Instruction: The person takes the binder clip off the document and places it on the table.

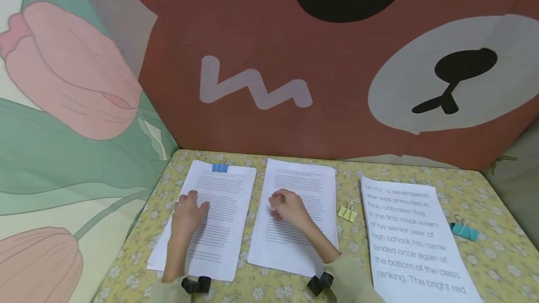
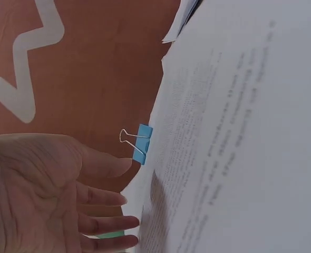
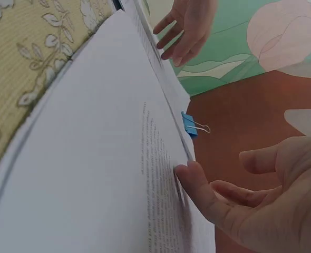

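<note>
Head view, left hand (image 1: 186, 214) over the blue-clipped stack (image 1: 221, 233) near the worktop's (image 1: 126, 275) left edge, right hand (image 1: 292, 207) over the second stack (image 1: 290, 258) beside it, left wrist view, left fingers (image 2: 108, 224) spread and released, right wrist view, right fingers (image 3: 203, 196) loosely bent (grasping nothing).

Closed at the back by a reddish-brown wall (image 1: 261, 36), printed with a pale zigzag (image 1: 255, 89), a black curve (image 1: 345, 10) and an oval muzzle (image 1: 404, 74). Bounded on the left by a side wall (image 1: 113, 228) of pink tulips (image 1: 80, 69) and green leaves (image 1: 76, 153), on the right by a grey panel (image 1: 520, 172). Fronted by a yellow surface (image 1: 501, 256), patterned with pale flowers (image 1: 284, 292). Lit softly.
</note>
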`<state>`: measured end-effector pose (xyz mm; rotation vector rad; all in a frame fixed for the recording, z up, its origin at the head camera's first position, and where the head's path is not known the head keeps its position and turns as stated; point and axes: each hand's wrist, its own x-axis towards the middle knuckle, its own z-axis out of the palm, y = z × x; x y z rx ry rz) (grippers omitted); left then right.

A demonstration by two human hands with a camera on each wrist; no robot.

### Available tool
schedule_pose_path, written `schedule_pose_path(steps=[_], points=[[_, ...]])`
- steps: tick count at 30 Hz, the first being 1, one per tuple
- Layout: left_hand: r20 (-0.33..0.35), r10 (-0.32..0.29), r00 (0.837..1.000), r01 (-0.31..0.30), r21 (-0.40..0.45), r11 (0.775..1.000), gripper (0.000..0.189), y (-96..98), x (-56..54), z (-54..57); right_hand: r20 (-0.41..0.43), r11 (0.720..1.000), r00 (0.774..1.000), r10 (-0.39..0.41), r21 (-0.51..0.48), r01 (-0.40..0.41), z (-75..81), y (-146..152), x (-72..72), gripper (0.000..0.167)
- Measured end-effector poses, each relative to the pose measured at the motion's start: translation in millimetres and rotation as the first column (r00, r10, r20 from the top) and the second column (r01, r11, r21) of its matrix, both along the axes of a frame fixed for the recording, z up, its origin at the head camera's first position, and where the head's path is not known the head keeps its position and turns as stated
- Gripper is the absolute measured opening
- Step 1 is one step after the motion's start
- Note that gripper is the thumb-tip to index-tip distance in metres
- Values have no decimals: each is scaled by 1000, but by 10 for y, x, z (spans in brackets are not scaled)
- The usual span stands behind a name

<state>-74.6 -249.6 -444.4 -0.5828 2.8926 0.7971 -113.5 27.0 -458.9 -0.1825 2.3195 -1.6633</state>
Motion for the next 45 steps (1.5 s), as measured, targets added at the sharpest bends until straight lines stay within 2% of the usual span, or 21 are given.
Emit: schedule_pose_path(steps=[6,8,14,16,19,24,31,35,38,41,45], points=[[-20,18,1000,-17,58,998,60,40,0,-34,107,997,994,2,-80,7,-21,-37,14,26],[-27,32,999,-30,49,998,60,37,4,-42,138,994,990,17,-112,-1,-34,-65,22,27],[-87,149,985,-150,-6,989,59,-85,46,-70,167,983,982,92,-171,-63,-63,-160,53,29],[-87,180,980,-181,-4,983,59,-141,65,-79,175,979,979,104,-193,-69,-68,-197,63,30],[-61,197,978,-197,15,980,60,-222,78,-85,187,973,976,111,-219,-69,-68,-267,80,30],[-47,199,979,-196,69,978,62,-341,71,-78,212,963,970,123,-261,-65,-75,-386,102,30],[-59,167,984,-157,139,978,62,-440,86,-68,244,954,964,107,-299,-30,-94,-461,89,30],[-66,135,989,-123,161,979,50,-470,97,-71,293,944,949,118,-330,-15,-114,-490,89,35],[-71,100,992,-86,180,980,38,-483,101,-83,307,948,943,126,-317,-24,-135,-534,96,34],[-67,116,991,-97,241,966,32,-463,103,-79,272,955,953,134,-292,-51,-132,-565,114,32],[-70,181,981,-148,335,930,38,-407,108,0,210,939,965,155,-334,-78,-102,-531,124,35]])
